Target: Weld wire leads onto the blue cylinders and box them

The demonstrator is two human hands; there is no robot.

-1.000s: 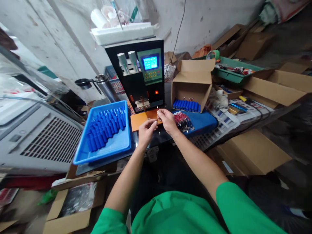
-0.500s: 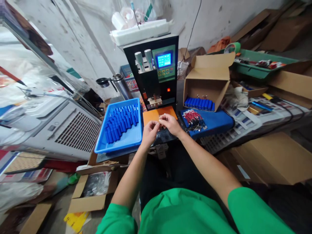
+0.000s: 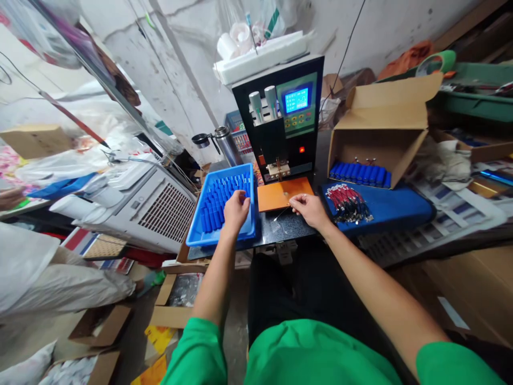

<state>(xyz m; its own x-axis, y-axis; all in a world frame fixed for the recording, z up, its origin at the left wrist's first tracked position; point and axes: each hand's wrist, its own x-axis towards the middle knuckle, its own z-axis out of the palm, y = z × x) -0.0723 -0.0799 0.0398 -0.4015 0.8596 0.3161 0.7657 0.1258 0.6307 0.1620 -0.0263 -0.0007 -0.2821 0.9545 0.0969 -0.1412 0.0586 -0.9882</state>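
Beside the orange board (image 3: 276, 197), my right hand (image 3: 310, 210) is pinching a thin strand (image 3: 282, 213), my spread left hand (image 3: 235, 211) hovering by blue cylinders (image 3: 211, 212), apparently picking, needing gentle closing.

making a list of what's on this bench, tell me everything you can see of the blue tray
The blue tray looks like plastic: shallow, roughly rectangular, with raised walls and a rim. It sits open side up at the left end of the dark bench top, left of the orange plate. Blue cylinders are packed in rows inside. The left hand is over its right part, hiding some of the contents; whether it touches the tray cannot be told.
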